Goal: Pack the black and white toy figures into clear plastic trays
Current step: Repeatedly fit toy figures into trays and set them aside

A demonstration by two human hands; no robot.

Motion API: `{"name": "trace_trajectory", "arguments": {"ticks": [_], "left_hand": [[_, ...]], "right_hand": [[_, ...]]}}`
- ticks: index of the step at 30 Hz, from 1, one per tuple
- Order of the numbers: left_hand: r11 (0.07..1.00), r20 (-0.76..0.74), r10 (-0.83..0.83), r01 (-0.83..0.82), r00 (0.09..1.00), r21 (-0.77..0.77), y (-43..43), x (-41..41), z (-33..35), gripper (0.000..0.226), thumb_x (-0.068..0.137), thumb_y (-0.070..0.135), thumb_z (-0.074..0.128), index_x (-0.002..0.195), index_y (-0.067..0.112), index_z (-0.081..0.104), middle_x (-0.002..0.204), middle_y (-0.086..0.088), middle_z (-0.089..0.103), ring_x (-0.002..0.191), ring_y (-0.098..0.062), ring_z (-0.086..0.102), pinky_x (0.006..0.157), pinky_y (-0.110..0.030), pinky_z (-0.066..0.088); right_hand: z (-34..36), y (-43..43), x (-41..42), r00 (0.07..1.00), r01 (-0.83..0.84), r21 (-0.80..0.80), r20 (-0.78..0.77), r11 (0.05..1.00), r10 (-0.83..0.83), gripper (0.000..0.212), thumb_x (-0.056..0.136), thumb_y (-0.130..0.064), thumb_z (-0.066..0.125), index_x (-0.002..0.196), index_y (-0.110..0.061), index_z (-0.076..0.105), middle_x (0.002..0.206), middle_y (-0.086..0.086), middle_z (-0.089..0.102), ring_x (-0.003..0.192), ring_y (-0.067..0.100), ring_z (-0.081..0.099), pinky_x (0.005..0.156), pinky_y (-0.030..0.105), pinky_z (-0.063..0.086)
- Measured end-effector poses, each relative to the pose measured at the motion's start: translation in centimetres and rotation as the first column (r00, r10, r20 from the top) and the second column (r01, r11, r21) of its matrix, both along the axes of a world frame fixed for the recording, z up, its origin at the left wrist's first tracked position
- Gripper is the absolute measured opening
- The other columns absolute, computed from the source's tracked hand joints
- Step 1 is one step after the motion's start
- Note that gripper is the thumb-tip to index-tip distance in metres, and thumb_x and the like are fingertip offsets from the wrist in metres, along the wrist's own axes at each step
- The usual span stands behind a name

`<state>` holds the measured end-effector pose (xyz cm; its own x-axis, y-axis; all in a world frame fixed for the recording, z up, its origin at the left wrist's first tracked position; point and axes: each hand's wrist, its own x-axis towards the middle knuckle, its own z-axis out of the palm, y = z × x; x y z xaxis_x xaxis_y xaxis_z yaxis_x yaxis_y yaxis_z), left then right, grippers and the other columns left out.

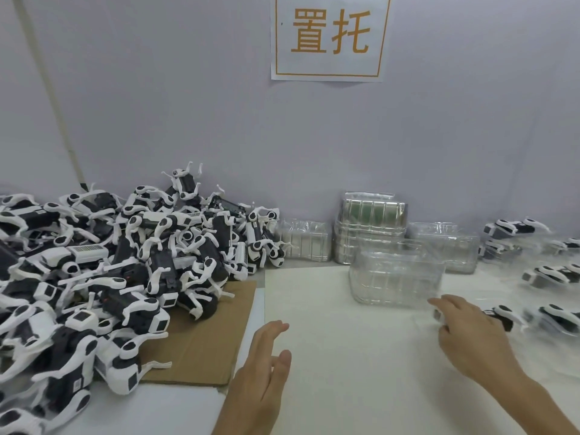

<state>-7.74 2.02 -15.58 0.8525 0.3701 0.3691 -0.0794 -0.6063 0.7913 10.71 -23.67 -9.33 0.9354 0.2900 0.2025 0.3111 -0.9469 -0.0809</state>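
Left hand (262,362) spread, empty, right hand (470,335) apparently touching toy figure (506,320), grip unclear

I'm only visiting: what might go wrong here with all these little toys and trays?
1. The pile of toy figures is heaped high with thin white legs tangled, so pulling one out might drag others off the cardboard.
2. The nearest clear tray looks light and stands just beyond the right hand, so a quick sweep might knock it away. Blur hides whether that hand grips anything.
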Motion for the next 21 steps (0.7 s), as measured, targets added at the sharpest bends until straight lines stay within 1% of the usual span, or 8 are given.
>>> {"name": "trace_trajectory", "arguments": {"ticks": [3, 6, 8, 10, 13, 16, 18, 21], "left_hand": [[1.000, -0.014, -0.012, 0.012, 1.000, 0.019, 0.1, 0.0, -0.1, 0.052, 0.082, 0.074, 0.019, 0.128, 0.055, 0.035, 0.141, 0.042, 0.025, 0.102, 0.006, 0.061, 0.080, -0.006, 0.040], [0.999, -0.022, -0.020, 0.021, 1.000, 0.045, 0.1, 0.1, 0.0, 0.050, 0.083, 0.072, 0.020, 0.127, 0.054, 0.035, 0.142, 0.042, 0.023, 0.103, 0.006, 0.060, 0.081, -0.006, 0.041], [0.998, -0.031, -0.024, 0.025, 0.999, 0.050, 0.1, 0.1, 0.0, 0.043, 0.088, 0.067, 0.025, 0.127, 0.053, 0.036, 0.140, 0.043, 0.022, 0.102, 0.006, 0.060, 0.080, -0.007, 0.042], [0.998, -0.039, -0.024, 0.026, 0.999, 0.060, 0.2, 0.1, -0.1, 0.033, 0.094, 0.056, 0.031, 0.126, 0.052, 0.036, 0.138, 0.045, 0.021, 0.101, 0.007, 0.059, 0.077, -0.007, 0.041], [0.997, -0.049, -0.027, 0.031, 0.998, 0.076, 0.5, 0.2, -0.2, 0.027, 0.102, 0.039, 0.039, 0.125, 0.052, 0.035, 0.137, 0.046, 0.020, 0.102, 0.009, 0.056, 0.073, -0.007, 0.039], [0.996, -0.058, -0.035, 0.040, 0.998, 0.084, 0.4, 0.3, -0.5, 0.028, 0.103, 0.036, 0.040, 0.123, 0.054, 0.034, 0.135, 0.047, 0.021, 0.102, 0.011, 0.055, 0.072, -0.007, 0.039], [0.998, -0.055, -0.033, 0.035, 0.998, 0.050, 0.3, 0.2, -0.6, 0.027, 0.103, 0.036, 0.040, 0.122, 0.055, 0.035, 0.133, 0.041, 0.031, 0.103, 0.010, 0.054, 0.074, -0.006, 0.038], [0.987, -0.055, -0.028, 0.019, 0.998, -0.160, 0.0, 0.2, -0.3, 0.023, 0.102, 0.040, 0.043, 0.123, 0.051, 0.041, 0.128, 0.027, 0.051, 0.106, 0.010, 0.056, 0.084, -0.007, 0.040]], "right_hand": [[0.6, 1.2, 1.4, 0.997, -0.042, 0.118, 0.064, 0.992, 0.035, 0.066, 0.086, -0.007, 0.053, 0.147, -0.027, 0.037, 0.152, -0.004, 0.038, 0.137, 0.020, 0.040, 0.110, 0.041, 0.029], [1.6, 3.2, 3.8, 0.973, -0.169, 0.284, 0.201, 0.944, 0.114, 0.062, 0.086, -0.003, 0.060, 0.143, -0.020, 0.045, 0.146, 0.001, 0.048, 0.131, 0.026, 0.047, 0.106, 0.047, 0.031], [2.1, 4.1, 6.2, 0.964, -0.187, 0.220, 0.227, 0.957, 0.136, 0.056, 0.091, -0.008, 0.058, 0.144, -0.020, 0.045, 0.147, 0.000, 0.049, 0.134, 0.025, 0.045, 0.108, 0.046, 0.028], [2.5, 4.6, 8.3, 0.981, -0.149, 0.144, 0.145, 0.978, 0.128, 0.045, 0.097, -0.015, 0.054, 0.141, -0.023, 0.049, 0.144, -0.002, 0.053, 0.134, 0.022, 0.045, 0.110, 0.042, 0.026], [3.3, 5.0, 9.9, 0.984, -0.161, 0.156, 0.101, 0.975, 0.146, 0.029, 0.099, -0.016, 0.051, 0.122, -0.024, 0.065, 0.122, -0.005, 0.069, 0.115, 0.020, 0.059, 0.101, 0.036, 0.029], [4.3, 5.5, 9.1, 0.941, -0.243, 0.224, 0.291, 0.944, 0.174, 0.024, 0.094, -0.007, 0.058, 0.109, -0.019, 0.072, 0.109, 0.000, 0.073, 0.106, 0.026, 0.064, 0.097, 0.037, 0.029], [4.5, 6.0, 7.3, 0.861, -0.339, 0.279, 0.476, 0.898, 0.177, 0.024, 0.088, 0.000, 0.065, 0.104, -0.014, 0.073, 0.102, 0.004, 0.073, 0.101, 0.031, 0.065, 0.096, 0.041, 0.031], [4.1, 7.2, 3.1, 0.717, -0.521, 0.273, 0.653, 0.809, 0.242, 0.029, 0.080, 0.003, 0.074, 0.104, -0.013, 0.073, 0.098, 0.004, 0.071, 0.095, 0.031, 0.065, 0.092, 0.039, 0.032]]}}
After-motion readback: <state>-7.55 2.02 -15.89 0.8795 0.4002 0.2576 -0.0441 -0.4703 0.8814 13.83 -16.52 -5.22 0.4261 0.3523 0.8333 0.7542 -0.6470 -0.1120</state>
